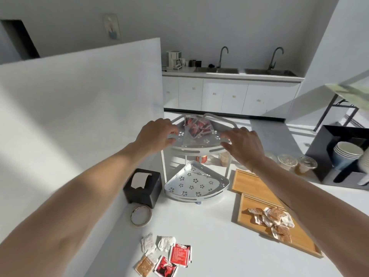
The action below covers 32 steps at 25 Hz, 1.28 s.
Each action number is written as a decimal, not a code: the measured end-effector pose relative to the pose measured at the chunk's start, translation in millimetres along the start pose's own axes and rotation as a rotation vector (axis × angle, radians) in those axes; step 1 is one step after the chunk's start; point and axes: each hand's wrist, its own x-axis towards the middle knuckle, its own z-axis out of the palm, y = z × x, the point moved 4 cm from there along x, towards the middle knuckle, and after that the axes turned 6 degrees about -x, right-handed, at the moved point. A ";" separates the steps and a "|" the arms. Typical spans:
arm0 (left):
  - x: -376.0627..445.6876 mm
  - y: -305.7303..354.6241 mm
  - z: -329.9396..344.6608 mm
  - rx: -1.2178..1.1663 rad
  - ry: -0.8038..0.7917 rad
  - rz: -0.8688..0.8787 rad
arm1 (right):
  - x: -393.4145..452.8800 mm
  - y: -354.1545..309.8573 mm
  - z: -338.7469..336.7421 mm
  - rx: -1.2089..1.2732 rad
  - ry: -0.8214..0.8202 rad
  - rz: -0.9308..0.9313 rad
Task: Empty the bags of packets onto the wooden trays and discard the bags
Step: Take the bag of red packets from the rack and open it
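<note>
The fingers of both hands are spread and loosely curled, holding nothing. The left hand [157, 134] hovers at the 9 o'clock edge of the upper shelf [196, 149] of a white corner rack, fingertips at the rim; whether they touch it is unclear. The right hand [242, 144] hovers at the 3 o'clock edge, thumb just beside the rim.

Between the hands, a clear bag [197, 128] of red packets lies flat on that shelf, its long axis running from 6 toward 12 o'clock, tilted slightly toward 11. The lower shelf [196, 182] is bare.

At 4 o'clock from the rack two wooden trays sit end to end on the white counter [209, 226]. The far tray [253, 184] is bare; the near tray [279, 226] holds a heap of brown-and-white packets [273, 220]. Loose packets [165, 254], red, white and brown, lie on the counter at 6 o'clock.
</note>
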 end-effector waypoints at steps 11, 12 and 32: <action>40.8 13.6 33.2 0.163 -0.115 0.232 | 62.2 3.1 37.8 0.153 -0.499 0.087; 40.5 14.1 33.4 0.108 -0.095 0.227 | 64.1 3.6 39.0 0.164 -0.477 0.083; 63.9 61.3 -40.2 -0.554 0.451 -0.055 | 63.2 44.9 -75.1 0.694 0.195 0.348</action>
